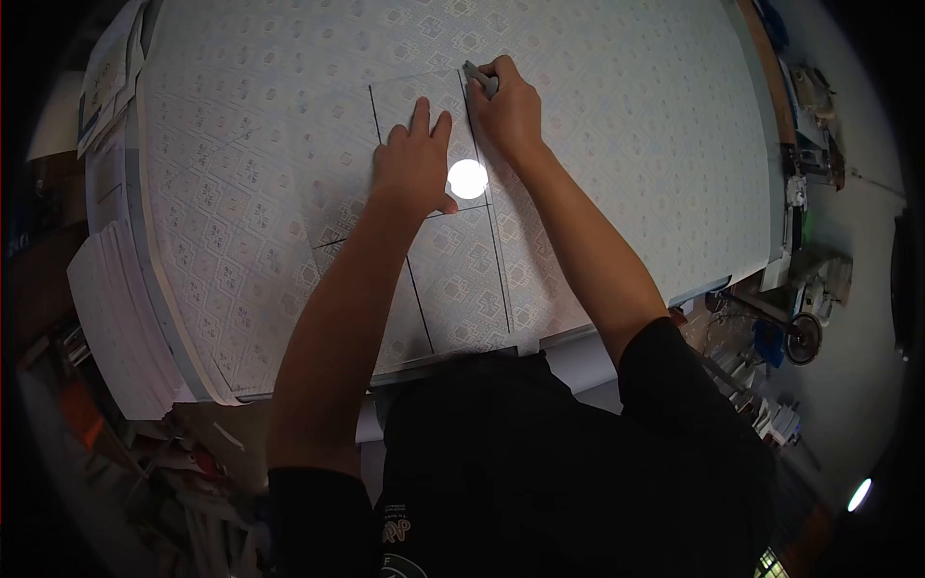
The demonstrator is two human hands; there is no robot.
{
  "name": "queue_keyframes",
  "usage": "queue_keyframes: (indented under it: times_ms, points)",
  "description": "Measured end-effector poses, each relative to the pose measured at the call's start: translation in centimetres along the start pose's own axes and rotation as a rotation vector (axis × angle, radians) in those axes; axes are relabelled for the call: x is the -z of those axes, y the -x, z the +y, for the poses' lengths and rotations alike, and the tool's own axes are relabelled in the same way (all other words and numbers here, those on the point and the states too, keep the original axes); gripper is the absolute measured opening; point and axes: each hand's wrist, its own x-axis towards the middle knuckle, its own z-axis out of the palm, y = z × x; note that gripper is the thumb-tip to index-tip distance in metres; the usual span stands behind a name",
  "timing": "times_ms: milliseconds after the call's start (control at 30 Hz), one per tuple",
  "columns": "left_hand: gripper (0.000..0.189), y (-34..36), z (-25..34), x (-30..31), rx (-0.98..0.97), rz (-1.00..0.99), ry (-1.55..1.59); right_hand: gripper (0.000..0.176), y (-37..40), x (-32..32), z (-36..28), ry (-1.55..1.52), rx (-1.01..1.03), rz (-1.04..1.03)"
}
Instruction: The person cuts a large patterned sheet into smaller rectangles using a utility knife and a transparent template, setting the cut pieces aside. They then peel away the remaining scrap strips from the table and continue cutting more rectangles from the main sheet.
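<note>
- Tool (481, 79), small and grey, lies slantwise in the right hand (513, 111); its long axis runs from the hand toward the far left, with the narrow end pointing away from the body.
- Its narrow end is at the far end of the right-hand dark line (497, 270), over the patterned sheet (617, 144); whether it touches the sheet I cannot tell.
- Right hand: thumb and fingers are clamped together on the tool, near the far part of the layout.
- Left hand (412, 166): palm down on the patterned sheet, fingers spread apart and pointing away from the body, thumb out to the right near the cross line (469, 209); nothing is seen held in it.
- The left-hand dark line (418, 292) runs roughly alongside the right-hand one, both leaning slightly left toward their far ends; the cross line meets them at a steep angle. Whether these are drawn or belong to something clear laid on top, I cannot tell.
- A round glare (468, 179) sits between the hands.
- Edges: the near edge of the table (154, 260) passes just in front of the black shirt (540, 462); a stack of paper (125, 323) stands beside its left edge.
- Open room: bare patterned surface spreads widely right of the right hand, and more lies left of the left hand.
</note>
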Motion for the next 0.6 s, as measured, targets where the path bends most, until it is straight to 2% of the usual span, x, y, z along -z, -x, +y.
queue_keyframes:
  times_ms: [133, 167, 200, 233, 300, 333, 400, 600]
  points:
    - [0.126, 0.1, 0.4, 0.7, 0.057, -0.075, -0.015, 0.026, -1.8, 2.1, 1.1, -0.022, 0.014, -0.123]
    - [0.126, 0.1, 0.4, 0.3, 0.062, -0.079, -0.017, 0.023, -2.6, 2.6, 1.5, 0.008, 0.048, -0.215]
    - [0.124, 0.2, 0.4, -0.3, 0.082, -0.019, -0.072, 0.021, -3.5, 3.2, 1.8, 0.038, 0.081, -0.306]
    - [0.123, 0.2, 0.5, -0.6, 0.1, 0.041, -0.127, 0.021, -4.7, 3.9, 2.4, 0.034, 0.08, -0.308]
    - [0.123, 0.4, 0.2, -0.9, 0.108, 0.052, -0.068, 0.018, -7.5, 4.8, 3.3, 0.006, 0.296, -0.569]
    - [0.123, 0.5, 0.2, -1.0, 0.11, 0.065, -0.007, 0.018, -9.0, 5.0, 3.5, 0.0, 0.292, -0.574]
    - [0.123, 0.3, 0.3, -0.6, 0.118, 0.031, 0.008, 0.017, -11.4, 4.8, 4.1, -0.084, 0.462, -0.811]
    - [0.122, 0.2, 0.3, -0.4, 0.114, 0.021, 0.0, 0.018, -14.4, 1.6, 7.4, -0.14, 0.482, -0.832]
